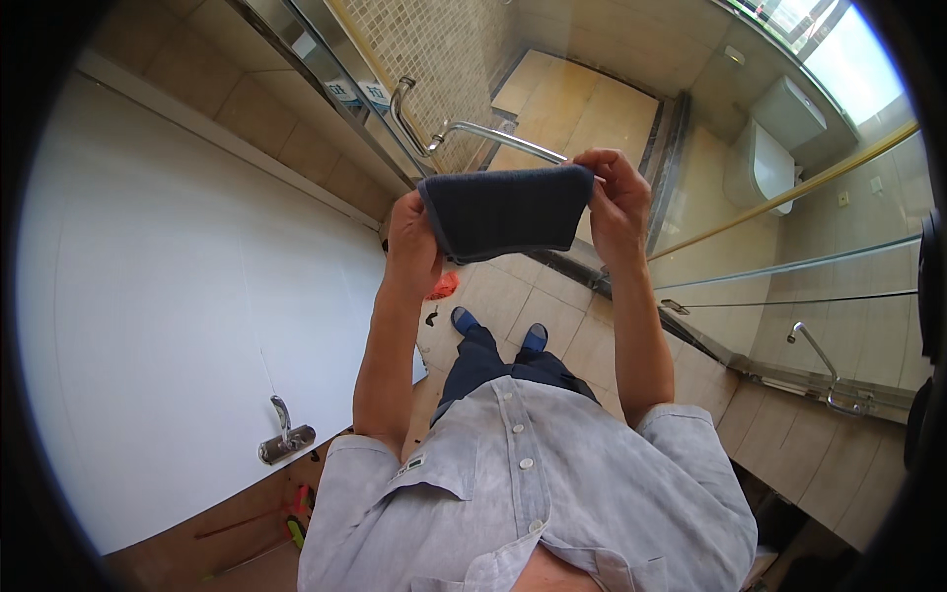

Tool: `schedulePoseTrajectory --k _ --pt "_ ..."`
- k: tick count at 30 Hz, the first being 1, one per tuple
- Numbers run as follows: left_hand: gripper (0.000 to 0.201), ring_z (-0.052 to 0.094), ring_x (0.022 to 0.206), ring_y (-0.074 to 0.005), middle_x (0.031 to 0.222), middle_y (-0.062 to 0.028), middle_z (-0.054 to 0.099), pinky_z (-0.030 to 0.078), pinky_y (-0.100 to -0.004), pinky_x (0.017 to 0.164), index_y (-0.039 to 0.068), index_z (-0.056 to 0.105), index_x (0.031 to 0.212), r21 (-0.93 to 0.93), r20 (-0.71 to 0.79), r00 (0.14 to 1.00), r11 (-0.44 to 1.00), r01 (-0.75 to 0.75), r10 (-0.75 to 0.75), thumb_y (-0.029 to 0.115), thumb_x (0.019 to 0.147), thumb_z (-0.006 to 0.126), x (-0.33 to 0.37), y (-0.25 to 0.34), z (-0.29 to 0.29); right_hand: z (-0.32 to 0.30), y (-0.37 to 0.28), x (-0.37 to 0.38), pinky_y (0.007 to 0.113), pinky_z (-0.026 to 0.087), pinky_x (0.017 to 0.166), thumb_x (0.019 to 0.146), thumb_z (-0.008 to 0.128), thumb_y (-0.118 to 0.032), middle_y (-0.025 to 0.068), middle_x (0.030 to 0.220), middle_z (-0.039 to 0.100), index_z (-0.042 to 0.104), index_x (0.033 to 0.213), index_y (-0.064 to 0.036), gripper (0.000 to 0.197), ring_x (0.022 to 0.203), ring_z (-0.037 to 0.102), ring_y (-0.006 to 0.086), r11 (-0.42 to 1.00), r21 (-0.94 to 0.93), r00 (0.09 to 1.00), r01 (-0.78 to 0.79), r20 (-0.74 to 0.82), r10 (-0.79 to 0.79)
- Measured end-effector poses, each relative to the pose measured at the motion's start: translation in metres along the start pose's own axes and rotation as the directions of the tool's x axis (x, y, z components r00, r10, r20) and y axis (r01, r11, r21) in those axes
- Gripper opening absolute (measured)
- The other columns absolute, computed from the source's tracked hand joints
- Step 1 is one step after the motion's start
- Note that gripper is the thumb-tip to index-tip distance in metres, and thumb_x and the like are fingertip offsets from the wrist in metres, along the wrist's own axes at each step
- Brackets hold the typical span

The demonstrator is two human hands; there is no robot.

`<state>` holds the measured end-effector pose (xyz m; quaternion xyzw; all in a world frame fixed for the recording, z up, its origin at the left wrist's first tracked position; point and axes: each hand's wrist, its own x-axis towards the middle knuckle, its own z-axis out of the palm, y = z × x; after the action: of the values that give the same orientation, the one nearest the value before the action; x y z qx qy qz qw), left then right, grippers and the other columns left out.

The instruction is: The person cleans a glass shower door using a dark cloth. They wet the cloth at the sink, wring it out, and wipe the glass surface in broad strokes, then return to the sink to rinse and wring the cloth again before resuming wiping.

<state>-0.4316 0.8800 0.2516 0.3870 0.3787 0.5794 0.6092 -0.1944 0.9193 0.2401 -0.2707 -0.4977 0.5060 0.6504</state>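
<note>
A dark grey cloth (pixel 508 212), folded into a rectangle, is stretched between my two hands in front of me. My left hand (pixel 414 237) pinches its left edge, with most of the fingers hidden behind the cloth. At the upper right corner, my right hand (pixel 619 202) grips it between thumb and fingers. Just beyond the cloth is the chrome handle (pixel 503 136) of a glass door; the cloth's top edge overlaps its end in the view, and I cannot tell whether they touch.
A white door (pixel 197 296) with a chrome lever handle (pixel 286 434) stands at my left. Glass panels with gold and metal rails (pixel 789 197) are on the right, a white toilet (pixel 760 168) behind them. A red crumpled item (pixel 446 286) lies on the tiled floor (pixel 498 296) near my feet.
</note>
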Motion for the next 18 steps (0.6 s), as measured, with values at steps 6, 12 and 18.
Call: schedulePoseTrajectory --k 6,12,18 --pt "0.025 0.069 0.088 -0.014 0.104 -0.008 0.071 0.058 -0.0278 0.077 0.0 0.064 0.11 -0.068 -0.038 0.995 0.993 0.095 -0.098 0.022 0.105 0.053 0.032 0.002 0.005 -0.009 0.023 0.027 0.021 0.056 0.059 0.101 0.061 -0.029 0.0047 0.083 0.069 0.067 0.106 -0.0011 0.029 0.072 0.065 0.0082 0.964 -0.004 0.964 -0.267 -0.023 0.267" --pt "0.018 0.068 0.085 -0.0103 0.098 -0.0074 0.071 0.057 -0.0259 0.076 -0.002 0.066 0.109 -0.017 0.223 0.972 0.997 -0.074 0.076 0.008 0.102 0.054 0.016 0.014 -0.005 -0.013 0.0 0.01 0.022 0.054 0.06 0.096 0.066 -0.009 0.0043 0.083 0.071 0.073 0.098 0.0001 0.012 0.072 0.066 0.0109 0.981 -0.121 0.987 0.154 0.062 -0.148" --pt "0.021 0.068 0.09 -0.0132 0.101 -0.0079 0.07 0.056 -0.0251 0.079 -0.003 0.065 0.115 -0.056 0.261 0.963 0.997 -0.05 0.063 -0.002 0.099 0.051 0.035 0.008 -0.021 -0.019 -0.021 0.026 0.023 0.056 0.064 0.086 0.066 0.007 0.0069 0.079 0.072 0.076 0.095 -0.0017 0.016 0.069 0.069 0.0124 0.81 -0.471 0.936 0.349 0.224 -0.273"
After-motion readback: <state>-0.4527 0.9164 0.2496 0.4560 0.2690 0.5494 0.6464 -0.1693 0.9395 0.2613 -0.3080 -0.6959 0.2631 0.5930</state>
